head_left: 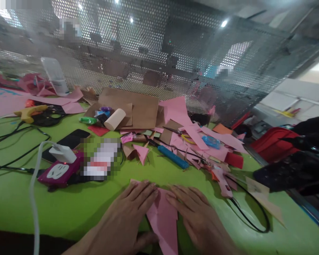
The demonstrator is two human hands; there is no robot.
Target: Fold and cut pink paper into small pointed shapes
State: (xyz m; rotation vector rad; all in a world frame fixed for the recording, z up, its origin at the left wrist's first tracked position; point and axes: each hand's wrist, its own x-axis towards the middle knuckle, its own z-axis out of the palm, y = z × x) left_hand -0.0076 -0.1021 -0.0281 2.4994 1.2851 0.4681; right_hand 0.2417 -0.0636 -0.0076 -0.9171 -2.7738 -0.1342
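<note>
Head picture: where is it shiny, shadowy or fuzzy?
Head view: bright lights glare up top; the green table shines faintly at lower right; a soft shadow falls left of the left hand; the perforated panel looks hazy; blocky squares cover a pale thing.

No text, number or brand was legible. The white, red-banded panel (102, 159) on the table (69, 209) was pixelated beyond reading.

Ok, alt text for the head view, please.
Left hand and right hand rest on pink paper on a green table. Beyond lie scraps and brown card, a purple socket at left, a pink glue gun at right.
</note>
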